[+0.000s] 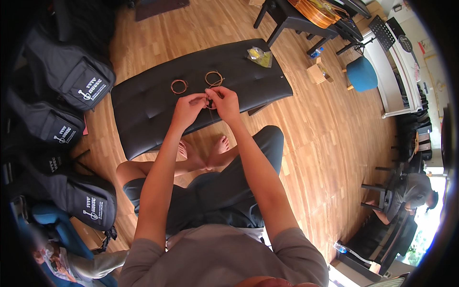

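Both my hands meet over the near edge of a black padded bench (148, 103). My left hand (188, 109) is closed, its thumb and fingertips pinching a thin coiled guitar string (211, 106). From the other side my right hand (225, 103) pinches the same coil, fingertips almost touching the left ones. Fingers cover part of this coil. Just beyond my hands lies a bronze-coloured string coil (221, 75), and a smaller, reddish coil (179, 86) rests to its left. A clear plastic packet (259, 56) with something yellow sits at the bench's far right.
Black instrument bags (76, 81) line the left side. A guitar (318, 13) lies on a dark bench at the far right, near a small cardboard box (319, 71) and a blue stool (362, 74). One person (413, 191) sits at right, another (62, 263) at lower left.
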### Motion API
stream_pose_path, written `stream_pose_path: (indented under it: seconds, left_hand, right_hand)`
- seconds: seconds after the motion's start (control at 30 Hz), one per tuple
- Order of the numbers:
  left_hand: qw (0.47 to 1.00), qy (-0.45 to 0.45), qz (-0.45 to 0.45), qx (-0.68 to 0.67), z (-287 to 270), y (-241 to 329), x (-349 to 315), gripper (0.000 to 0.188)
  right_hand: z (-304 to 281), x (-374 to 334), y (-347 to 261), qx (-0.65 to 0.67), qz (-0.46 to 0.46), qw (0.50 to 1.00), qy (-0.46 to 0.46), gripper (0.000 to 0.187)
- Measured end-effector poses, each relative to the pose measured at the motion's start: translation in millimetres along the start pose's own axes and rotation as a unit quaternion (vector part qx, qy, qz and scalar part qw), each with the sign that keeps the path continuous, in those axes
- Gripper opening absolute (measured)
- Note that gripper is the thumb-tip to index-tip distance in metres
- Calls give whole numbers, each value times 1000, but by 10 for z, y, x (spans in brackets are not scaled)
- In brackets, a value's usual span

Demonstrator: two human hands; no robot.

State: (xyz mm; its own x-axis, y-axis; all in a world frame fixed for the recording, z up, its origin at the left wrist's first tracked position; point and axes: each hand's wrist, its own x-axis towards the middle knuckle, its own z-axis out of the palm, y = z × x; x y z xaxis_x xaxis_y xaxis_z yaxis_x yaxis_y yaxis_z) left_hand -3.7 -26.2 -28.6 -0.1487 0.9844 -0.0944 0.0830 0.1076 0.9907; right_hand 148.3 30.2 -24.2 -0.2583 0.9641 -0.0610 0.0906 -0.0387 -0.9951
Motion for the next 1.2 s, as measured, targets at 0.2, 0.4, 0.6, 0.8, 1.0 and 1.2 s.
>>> stream_pose_path:
  seconds: [0.2, 0.4, 0.6, 0.8, 1.0, 1.2]
  left_hand:
    - [981, -64, -115, -144, -197, 47, 34, 23]
    - [970, -43, -125, -203, -228, -52, 55, 28]
    - [976, -20, -126, -176, -142, -36, 18, 30]
    - [967, -35, -106, -228, -235, -13, -123, 33]
    - [958, 10, -88, -274, -209, 171, -456, 32]
    - [922, 59, -33, -382, -145, 401, -804, 32]
  right_hand:
    - [56, 85, 103, 127, 55, 989, -57, 25]
    - [-4, 13, 60, 181, 65, 974, -122, 30]
    - [-47, -8, 180, 173, 16, 972, -155, 22]
    - [111, -182, 81, 187, 24, 982, -3, 19]
    - [48, -382, -44, 354, 57, 926, 122, 21]
    - [160, -666, -410, 436, 66, 891, 108, 17]
